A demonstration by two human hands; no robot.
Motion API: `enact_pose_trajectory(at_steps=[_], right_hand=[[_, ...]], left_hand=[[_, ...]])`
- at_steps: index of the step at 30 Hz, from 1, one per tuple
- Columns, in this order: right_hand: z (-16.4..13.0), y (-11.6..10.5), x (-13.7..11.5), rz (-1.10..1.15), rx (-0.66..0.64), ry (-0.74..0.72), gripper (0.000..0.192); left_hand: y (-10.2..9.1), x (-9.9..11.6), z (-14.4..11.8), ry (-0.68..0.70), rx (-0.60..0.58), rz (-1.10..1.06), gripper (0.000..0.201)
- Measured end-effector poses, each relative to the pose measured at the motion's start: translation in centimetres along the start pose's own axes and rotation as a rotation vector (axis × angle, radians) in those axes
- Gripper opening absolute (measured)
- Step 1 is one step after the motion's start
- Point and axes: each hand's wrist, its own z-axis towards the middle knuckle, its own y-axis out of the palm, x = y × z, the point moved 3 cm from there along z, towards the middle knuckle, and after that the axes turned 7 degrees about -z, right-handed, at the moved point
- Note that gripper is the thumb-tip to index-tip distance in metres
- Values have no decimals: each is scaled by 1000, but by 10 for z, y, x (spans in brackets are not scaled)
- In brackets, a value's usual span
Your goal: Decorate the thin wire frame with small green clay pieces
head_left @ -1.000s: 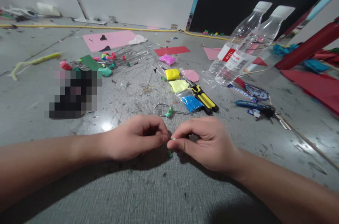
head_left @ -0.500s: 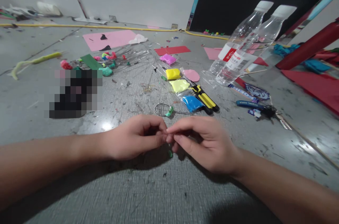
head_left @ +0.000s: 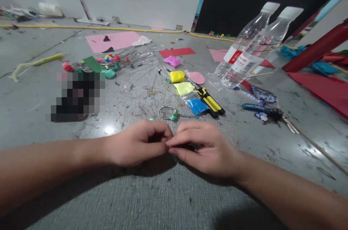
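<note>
Clay bit, if present, sits hidden between the pinched fingertips where left hand [head_left: 138,146] and right hand [head_left: 206,148] meet, low over the grey surface [head_left: 168,201]. Both hands are closed narrow; contents cannot be confirmed. Light, even pinching would suit so small a piece. Wire ring [head_left: 167,113] lies just beyond.

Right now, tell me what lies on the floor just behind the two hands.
Behind the left hand and right hand lies a wire ring with a green clay bit, then a blue clay packet. Whatever the fingers pinch is covered.
</note>
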Motion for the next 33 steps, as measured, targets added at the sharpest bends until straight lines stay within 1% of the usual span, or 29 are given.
enact_pose_trajectory(at_steps=[6,8,17,21,25,28,33], right_hand=[[0,-1,0,11,6,26,14],[1,-2,0,5,17,28,15],[0,0,2,-10,14,54,9],[1,0,3,-20,-4,97,5],[3,0,4,-3,-31,220,2],[2,1,4,41,-54,325,3],[0,5,9,227,-70,549,8]], left_hand=[[1,-4,-1,-97,10,-180,19],[1,-6,-1,-117,15,-207,19],[-1,-7,-1,-141,32,-204,18],[0,-5,-1,-144,44,-187,18],[1,-5,-1,-204,72,-209,18],[1,-6,-1,-199,97,-174,17],[1,-7,-1,-183,118,-125,16]])
